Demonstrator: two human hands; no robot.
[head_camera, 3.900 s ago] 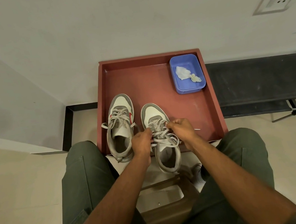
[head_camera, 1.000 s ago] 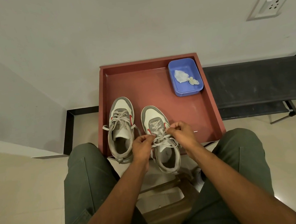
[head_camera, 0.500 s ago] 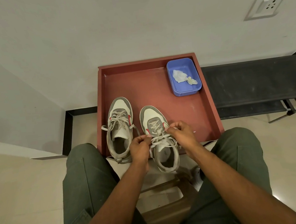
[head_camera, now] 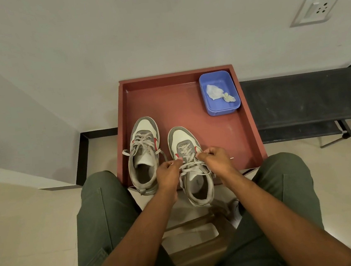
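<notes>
1. The shoe [head_camera: 197, 184] stands upright at the near edge of the tray [head_camera: 224, 136], its toe towards the wall and its heel hanging over the near rim.
2. Its lace [head_camera: 190, 166] crosses the tongue in loose grey strands, and both hands hold it there.
3. The left hand [head_camera: 168, 173] sits at the shoe's left side, fingers curled, thumb and forefinger pinching a strand of lace.
4. The right hand [head_camera: 215, 158] sits at the shoe's right side, and its curled fingers pinch the lace too.
5. The two hands are close but not touching, level with each other, with the lacing between them.
6. The other shoe [head_camera: 143, 155] stands just to the left, parallel, its lace loose and one end trailing over the tray's left rim.
7. A blue tub [head_camera: 222, 111] stands in the tray's far right corner, well apart from the hands, with crumpled tissue [head_camera: 214, 92] in it.
8. A black bench [head_camera: 303, 97] stands to the right of the tray, against the wall.
9. A socket [head_camera: 315, 8] is on the wall above the bench.
</notes>
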